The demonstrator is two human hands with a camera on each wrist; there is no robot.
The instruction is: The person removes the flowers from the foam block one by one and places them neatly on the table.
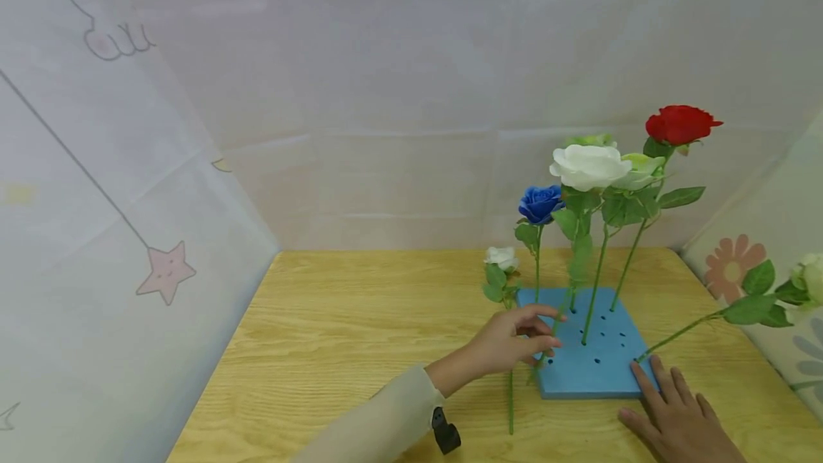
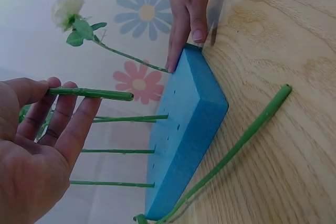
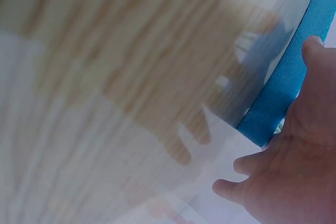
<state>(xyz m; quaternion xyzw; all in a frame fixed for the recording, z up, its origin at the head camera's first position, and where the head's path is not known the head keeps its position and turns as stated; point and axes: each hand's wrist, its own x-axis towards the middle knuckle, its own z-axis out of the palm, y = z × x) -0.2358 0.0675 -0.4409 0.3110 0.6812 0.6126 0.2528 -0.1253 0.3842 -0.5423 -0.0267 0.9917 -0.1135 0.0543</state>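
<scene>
**Blue block (image 1: 569,382) on a wood-grain table (image 1: 347,313)**

At far left, pale cloth wall (image 1: 77,184) printed with a smiling pink star (image 1: 167,272) on a string and, higher up, an outlined animal (image 1: 116,34). Next, light sleeve (image 1: 386,416) reaching in from the bottom edge, with a black device (image 1: 446,431) at the wrist. Just left of the block, small white rose (image 1: 501,257), with its stem running toward the near side of the table.

Then left hand (image 1: 504,341), at the block's left side: partly closed, with a green stem (image 2: 92,93) pinched between thumb and fingers, other fingers loosely extended. Lower tip of that stem free in the air, apart from block and table.

Farther along, blue rose (image 1: 540,204) upright near the block's far left corner. Beside it, large white rose (image 1: 588,166) overlapping a greenish-white rose (image 1: 636,173), leaves too tangled for a sure match with the pinched stem. Then red rose (image 1: 683,125), highest of all, on a leaning stem in the block's far part. Small dark holes across the block's top.

At far right, cream rose (image 1: 811,279) on a slanting stem, foot at the block's right edge. Below it, right hand (image 1: 681,413), fingers straight and spread, gripping nothing, touching the block's near right corner. Behind, orange printed flower (image 1: 734,266).
</scene>
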